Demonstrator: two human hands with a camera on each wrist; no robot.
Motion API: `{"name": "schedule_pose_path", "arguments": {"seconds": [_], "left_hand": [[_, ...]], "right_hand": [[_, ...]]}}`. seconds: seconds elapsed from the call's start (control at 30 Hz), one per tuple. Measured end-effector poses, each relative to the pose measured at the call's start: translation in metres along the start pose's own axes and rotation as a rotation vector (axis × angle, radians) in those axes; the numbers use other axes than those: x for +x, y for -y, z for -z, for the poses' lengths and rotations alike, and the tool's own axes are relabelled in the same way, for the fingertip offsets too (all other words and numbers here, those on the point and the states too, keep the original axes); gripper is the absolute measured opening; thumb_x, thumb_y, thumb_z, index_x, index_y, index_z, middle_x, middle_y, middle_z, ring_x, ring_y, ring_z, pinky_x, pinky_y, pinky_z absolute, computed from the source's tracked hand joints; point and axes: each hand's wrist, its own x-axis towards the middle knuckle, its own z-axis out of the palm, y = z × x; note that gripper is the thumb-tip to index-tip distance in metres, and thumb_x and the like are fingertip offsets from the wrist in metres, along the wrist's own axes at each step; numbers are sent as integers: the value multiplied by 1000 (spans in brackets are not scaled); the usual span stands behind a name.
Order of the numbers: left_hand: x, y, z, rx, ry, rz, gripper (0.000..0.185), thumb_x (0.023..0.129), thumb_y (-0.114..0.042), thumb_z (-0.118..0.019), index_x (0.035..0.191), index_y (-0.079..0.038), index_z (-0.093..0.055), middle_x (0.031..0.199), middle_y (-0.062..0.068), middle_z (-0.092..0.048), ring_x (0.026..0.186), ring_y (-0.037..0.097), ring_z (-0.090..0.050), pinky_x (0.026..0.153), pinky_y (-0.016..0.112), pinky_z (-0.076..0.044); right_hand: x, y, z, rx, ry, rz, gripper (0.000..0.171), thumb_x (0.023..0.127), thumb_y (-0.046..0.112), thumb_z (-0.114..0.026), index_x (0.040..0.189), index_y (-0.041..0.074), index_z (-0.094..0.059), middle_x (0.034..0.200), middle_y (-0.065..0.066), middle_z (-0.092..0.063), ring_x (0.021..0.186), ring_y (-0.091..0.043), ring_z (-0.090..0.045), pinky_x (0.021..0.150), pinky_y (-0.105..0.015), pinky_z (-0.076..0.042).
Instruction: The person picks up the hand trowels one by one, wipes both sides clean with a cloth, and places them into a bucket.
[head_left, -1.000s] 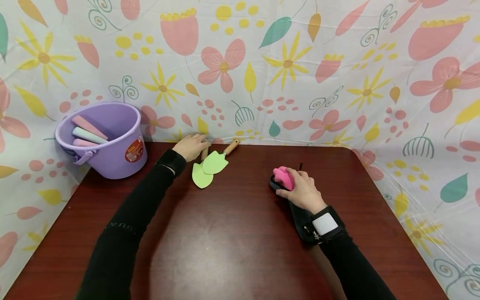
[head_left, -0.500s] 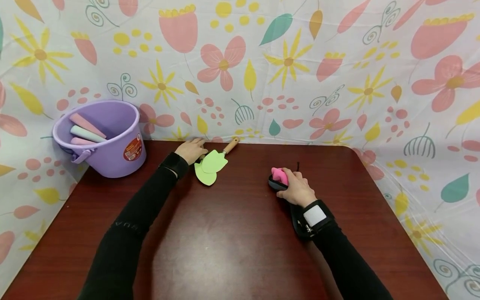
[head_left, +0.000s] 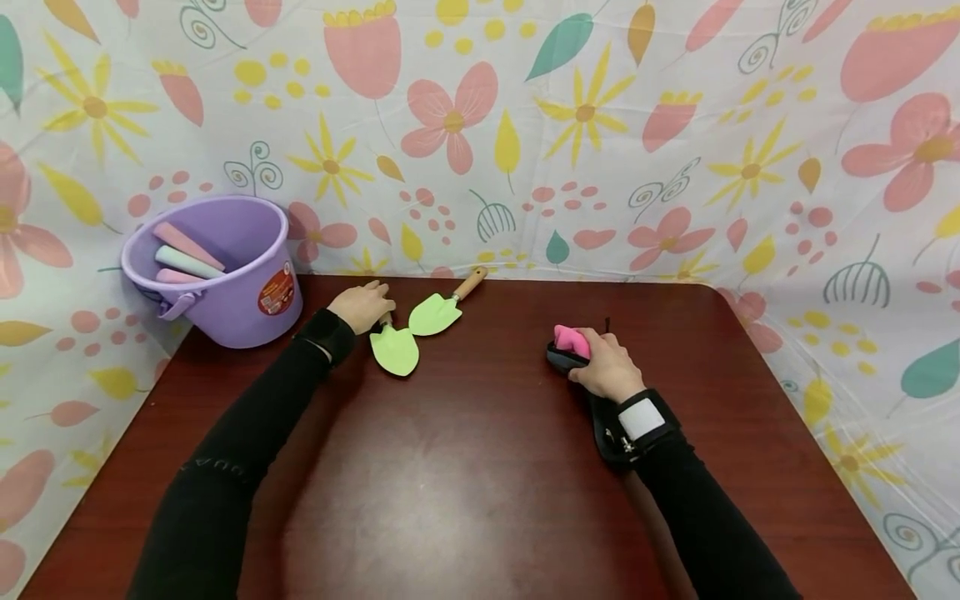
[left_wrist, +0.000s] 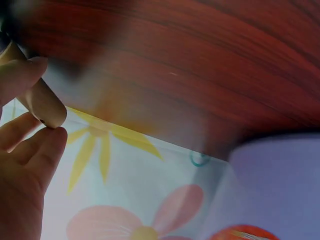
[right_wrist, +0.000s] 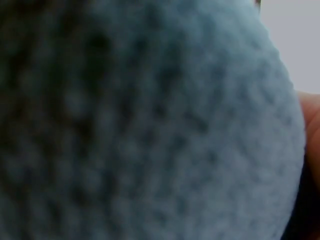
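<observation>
My left hand (head_left: pixel 362 307) pinches the wooden handle of a light-green hand trowel (head_left: pixel 395 352) at the back of the table. In the left wrist view, thumb and fingers close around that wooden handle (left_wrist: pixel 46 104). Just to its right lies a second green garden tool (head_left: pixel 435 315), its wooden handle towards the wall. Across the table, my right hand (head_left: pixel 611 367) grips a long dark slipper-shaped item (head_left: pixel 566 358) with a bright pink piece (head_left: pixel 572 340) at its far end. A blurred, fuzzy grey surface (right_wrist: pixel 210 130) fills most of the right wrist view, hiding the grip.
A lilac bucket (head_left: pixel 277 250) stands at the back left, with pink and pale tube-like pieces (head_left: pixel 187 243) inside. A flower-patterned cloth (head_left: pixel 525 167) covers the wall behind the dark red wooden table (head_left: pixel 420 475).
My left hand has drawn its trowel leftwards; the two green blades overlapped before and now lie apart. My right hand keeps its grip on the dark item with little movement.
</observation>
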Motion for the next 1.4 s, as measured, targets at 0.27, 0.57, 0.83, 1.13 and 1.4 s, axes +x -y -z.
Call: {"name": "schedule_pose_path", "arguments": {"seconds": [0.27,0.57,0.83,1.13,1.4], "left_hand": [[-22,7,3,55,-12,-22,21,84,4,-67,102,-7,-71,91,18,-61,83,34,-60,71,42,-53],[-37,15,2,-13,20,-19,21,76,0,-71,94,-8,-62,74,10,-60,67,29,-62,57,42,-51],[-46,10,8,-51,-36,-64,14,79,-6,-69,85,-9,-57,63,2,-53,56,22,-56,53,39,-48],[-53,-4,12,-84,-76,-74,19,79,-15,-70,75,-12,-51,59,-2,-43,53,17,-47,52,35,-44],[-43,-35,29,-166,-76,-11,22,80,-21,-66,72,-16,-46,59,-4,-40,55,15,-44,55,33,-40]], "right_hand": [[0,-2,3,29,-21,5,72,84,23,-72,146,14,-38,131,-25,-44,109,-44,-49,81,-62,-42],[2,-9,5,104,-72,63,69,82,20,-73,143,8,-42,124,-26,-52,103,-41,-52,83,-55,-43],[-7,-7,15,183,-115,98,66,83,17,-72,141,5,-44,124,-27,-56,102,-40,-53,84,-52,-44],[-23,3,32,228,-160,149,62,86,18,-72,140,5,-44,121,-25,-57,99,-38,-55,82,-50,-45],[-35,18,55,307,-224,210,53,88,17,-71,135,6,-48,115,-21,-59,96,-35,-55,82,-48,-44]]}}
